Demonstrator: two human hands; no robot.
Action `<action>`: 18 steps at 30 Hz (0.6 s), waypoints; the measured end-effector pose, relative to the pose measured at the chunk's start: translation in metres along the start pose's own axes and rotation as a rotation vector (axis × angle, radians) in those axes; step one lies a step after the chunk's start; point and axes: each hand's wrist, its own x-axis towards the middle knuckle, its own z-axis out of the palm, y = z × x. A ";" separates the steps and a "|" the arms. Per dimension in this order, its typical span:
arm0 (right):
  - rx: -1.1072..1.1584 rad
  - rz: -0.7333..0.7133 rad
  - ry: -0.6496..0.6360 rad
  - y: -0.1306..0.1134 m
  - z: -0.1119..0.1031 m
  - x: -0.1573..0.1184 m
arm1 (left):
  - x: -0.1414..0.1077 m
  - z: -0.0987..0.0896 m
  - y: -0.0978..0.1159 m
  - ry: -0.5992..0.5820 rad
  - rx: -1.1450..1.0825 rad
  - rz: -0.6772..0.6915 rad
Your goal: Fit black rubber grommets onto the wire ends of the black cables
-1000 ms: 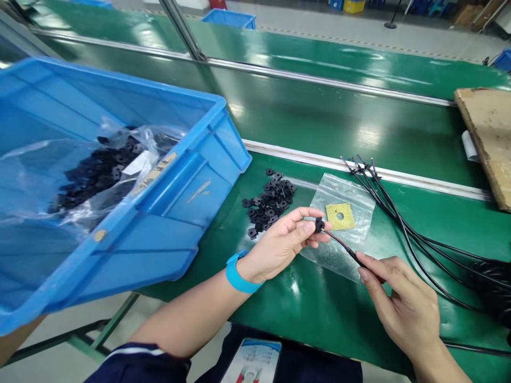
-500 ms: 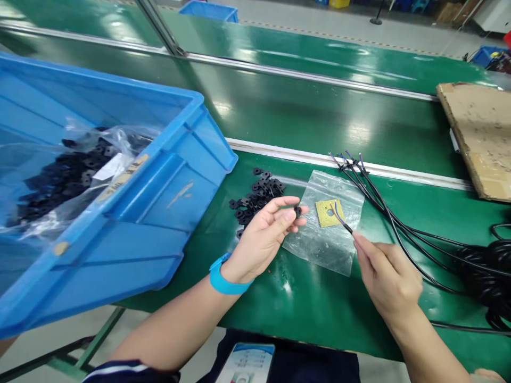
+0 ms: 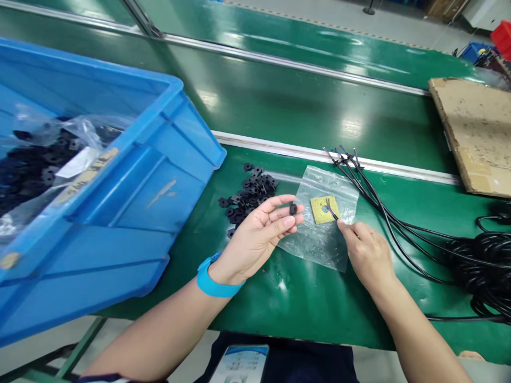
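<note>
My left hand [image 3: 255, 234], with a blue wristband, pinches a small black plastic part [image 3: 293, 209] between thumb and fingers. Off to the right, my right hand [image 3: 369, 258] grips a black cable close to its end. Thin coloured wires [image 3: 330, 207] stick out of that end, over a yellow sponge [image 3: 318, 217] with a round hole. Whether the wires touch the sponge I cannot tell. Under the sponge lies a clear plastic bag [image 3: 325, 252]. A pile of similar black parts [image 3: 251, 194] sits just beyond my left hand.
A large blue bin [image 3: 175, 154] with bagged black parts stands at the left. Several black cables [image 3: 383, 207] run to a coil [image 3: 475, 260] at the right. Cardboard [image 3: 475, 133] lies at the far right. A phone-like object [image 3: 239, 364] is at the bottom edge.
My right hand has moved left with the cable, closer to the sponge and my left hand. The black part in my left hand looks slightly turned. The whole view has shifted a little.
</note>
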 end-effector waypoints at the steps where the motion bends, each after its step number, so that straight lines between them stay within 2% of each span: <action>1: 0.046 0.037 0.060 0.002 -0.002 0.000 | 0.000 0.000 0.000 -0.007 -0.005 -0.015; 4: 0.389 0.247 0.208 0.005 -0.016 -0.002 | 0.000 0.000 -0.003 -0.027 -0.004 -0.019; 6: 0.702 0.382 0.189 0.004 -0.028 -0.005 | 0.000 -0.001 -0.006 -0.034 0.007 -0.012; 9: 1.016 0.462 0.101 0.003 -0.041 -0.011 | 0.001 -0.001 -0.010 -0.061 0.005 -0.031; 12: 1.095 0.430 0.046 0.000 -0.045 -0.015 | 0.002 -0.001 -0.012 -0.094 -0.023 -0.063; 18: 1.035 0.312 0.032 -0.005 -0.047 -0.009 | 0.001 0.000 -0.013 -0.097 -0.023 -0.060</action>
